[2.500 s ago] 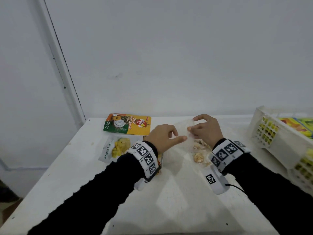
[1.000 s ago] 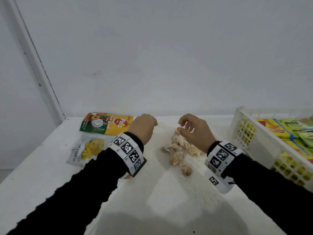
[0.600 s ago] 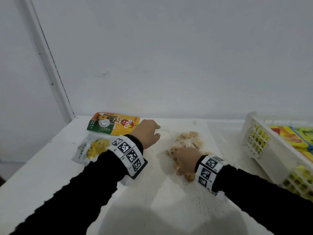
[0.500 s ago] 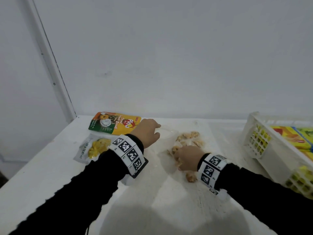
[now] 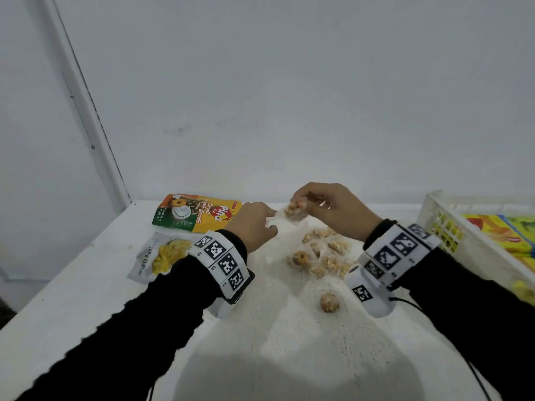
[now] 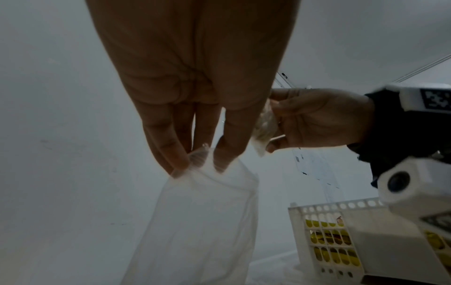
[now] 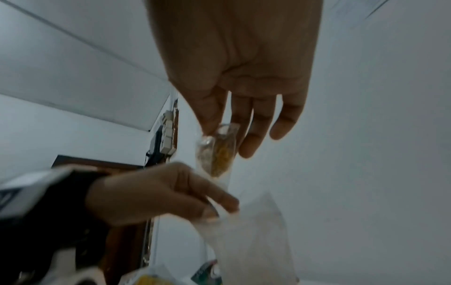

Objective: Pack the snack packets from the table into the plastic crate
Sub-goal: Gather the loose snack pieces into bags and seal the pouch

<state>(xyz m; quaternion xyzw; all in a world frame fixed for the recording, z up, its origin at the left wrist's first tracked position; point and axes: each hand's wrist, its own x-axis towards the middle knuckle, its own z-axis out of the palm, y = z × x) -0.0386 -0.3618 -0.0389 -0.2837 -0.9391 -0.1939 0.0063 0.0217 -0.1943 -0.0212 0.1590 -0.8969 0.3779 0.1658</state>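
Loose wrapped snack pieces (image 5: 320, 260) lie on the white table (image 5: 260, 342). Left hand (image 5: 254, 231) pinches the rim of an empty clear plastic bag (image 6: 202, 221). Right hand (image 5: 333, 211) pinches one wrapped snack piece (image 5: 293, 211) above the bag. White plastic crate (image 5: 443, 224), far right, holds packets.

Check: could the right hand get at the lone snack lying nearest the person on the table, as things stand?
Probably not yet: nothing covers the lone snack, which lies just beside the right wrist, but the right hand is raised and pinching a wrapped snack at the clear bag held by the left hand.
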